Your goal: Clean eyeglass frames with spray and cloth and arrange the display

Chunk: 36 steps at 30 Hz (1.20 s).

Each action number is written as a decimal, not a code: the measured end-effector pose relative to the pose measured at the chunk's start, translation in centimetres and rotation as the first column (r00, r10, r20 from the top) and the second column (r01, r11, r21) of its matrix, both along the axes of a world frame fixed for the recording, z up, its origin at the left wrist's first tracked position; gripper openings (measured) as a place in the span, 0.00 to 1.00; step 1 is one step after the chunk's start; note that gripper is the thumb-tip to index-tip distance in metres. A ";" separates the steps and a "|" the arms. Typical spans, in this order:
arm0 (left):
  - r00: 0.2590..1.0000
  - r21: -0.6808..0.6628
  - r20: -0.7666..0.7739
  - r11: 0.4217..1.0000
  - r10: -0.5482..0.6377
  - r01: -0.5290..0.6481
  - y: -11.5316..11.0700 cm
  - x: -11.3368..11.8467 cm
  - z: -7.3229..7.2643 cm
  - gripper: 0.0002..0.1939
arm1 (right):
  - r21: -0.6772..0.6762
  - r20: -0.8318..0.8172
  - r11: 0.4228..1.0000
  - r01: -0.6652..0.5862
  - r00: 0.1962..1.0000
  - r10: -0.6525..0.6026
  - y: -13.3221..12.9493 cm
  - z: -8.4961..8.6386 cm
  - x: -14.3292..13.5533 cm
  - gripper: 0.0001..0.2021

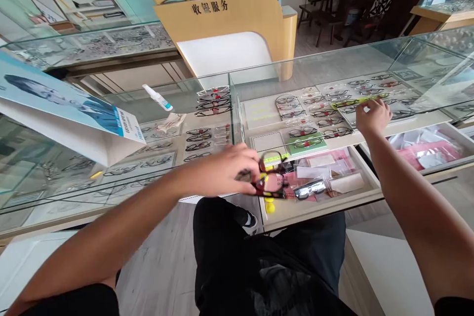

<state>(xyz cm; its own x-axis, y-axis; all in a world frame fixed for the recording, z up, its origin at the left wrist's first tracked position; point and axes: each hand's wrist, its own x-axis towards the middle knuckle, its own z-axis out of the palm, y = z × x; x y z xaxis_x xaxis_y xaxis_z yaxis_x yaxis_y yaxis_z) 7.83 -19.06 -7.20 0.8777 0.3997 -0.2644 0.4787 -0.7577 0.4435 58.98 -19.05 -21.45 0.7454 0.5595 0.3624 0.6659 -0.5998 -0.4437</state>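
Note:
My left hand [231, 170] is closed around dark-rimmed eyeglasses [274, 185], with more than one frame apparently in its grip; motion blurs them. It hovers over the left end of an open drawer [322, 207]. My right hand [374, 116] reaches into the glass display case, fingers curled down at a yellow-green strip [344, 103] along the back of a tray. What its fingertips pinch, if anything, is hidden. Rows of eyeglasses [331, 122] lie beside it. A green card [307, 144] with one pair on it rests near the case's front edge.
Sunglasses [310, 189], plastic sleeves and yellow round pieces [270, 207] lie in the drawer. Another drawer [429, 150] stands open at right. On the glass top are a white spray bottle [158, 98] and a folded advertising stand [70, 113]. A wooden counter [229, 24] stands beyond.

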 end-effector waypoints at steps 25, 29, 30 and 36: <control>0.890 0.389 -0.158 0.856 0.427 -0.341 8.7 13.0 -19.7 0.12 | 0.050 -0.043 0.999 -0.007 0.999 0.009 -0.5 0.7 -0.6 0.09; 0.870 0.414 -0.200 0.844 0.450 -0.341 9.6 13.4 -21.0 0.17 | 0.070 -0.031 0.997 -0.014 0.999 0.016 -0.4 0.5 -0.4 0.09; 0.869 0.412 -0.214 0.847 0.447 -0.335 9.7 13.5 -21.3 0.17 | 0.076 -0.025 0.997 -0.014 1.000 0.016 -0.3 0.4 -0.4 0.09; 0.866 0.387 -0.275 0.872 0.418 -0.299 9.9 13.4 -21.8 0.17 | 0.063 -0.017 0.998 -0.002 1.000 0.003 -0.4 0.6 -0.6 0.10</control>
<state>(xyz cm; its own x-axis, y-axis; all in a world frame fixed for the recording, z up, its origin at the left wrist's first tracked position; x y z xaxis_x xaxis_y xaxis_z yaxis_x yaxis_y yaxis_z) 21.22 -9.17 -29.04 0.5344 0.7826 -0.3191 0.8187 -0.5731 -0.0345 58.34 -19.47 -20.87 0.7504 0.5377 0.3844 0.6594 -0.5689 -0.4914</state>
